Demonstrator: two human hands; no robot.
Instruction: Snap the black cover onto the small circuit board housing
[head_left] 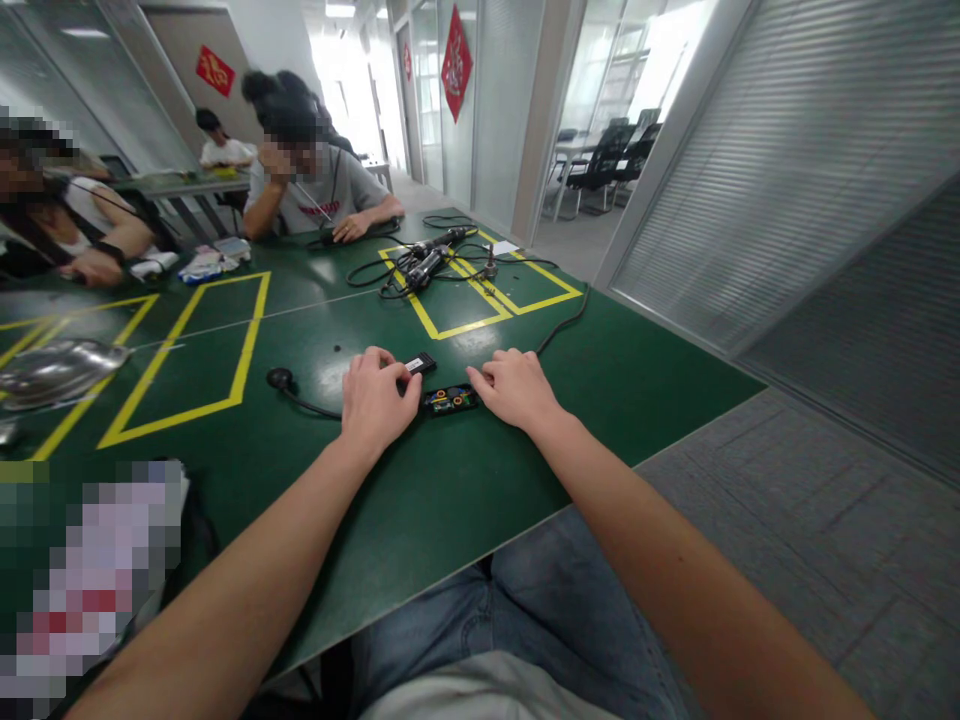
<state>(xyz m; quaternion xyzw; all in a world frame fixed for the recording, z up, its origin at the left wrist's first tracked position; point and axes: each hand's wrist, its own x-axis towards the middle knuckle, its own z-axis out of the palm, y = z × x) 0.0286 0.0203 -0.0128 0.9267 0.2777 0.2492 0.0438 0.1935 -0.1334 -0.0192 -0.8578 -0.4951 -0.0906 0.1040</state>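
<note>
An open black housing (451, 400), perhaps an in-line power adapter, lies on the green table between my hands with its circuit board and two yellow-orange rings showing. My left hand (379, 400) is closed at its left side, thumb and forefinger at the end of a black cover (422, 363) with a white label. At the right end of the housing, my right hand (517, 388) has its fingers curled and its thumb against the edge; the inside of that grip is hidden. A black cable with a plug (280, 379) leads out to the left, beyond my left hand.
Another black cable (564, 325) runs back from my right hand. Electric screwdrivers (431, 262) and tangled cords lie across yellow tape frames farther back. A shiny metal dish (64, 372) sits at the left. Two people sit across the table. The table's edge (697, 428) is at the right.
</note>
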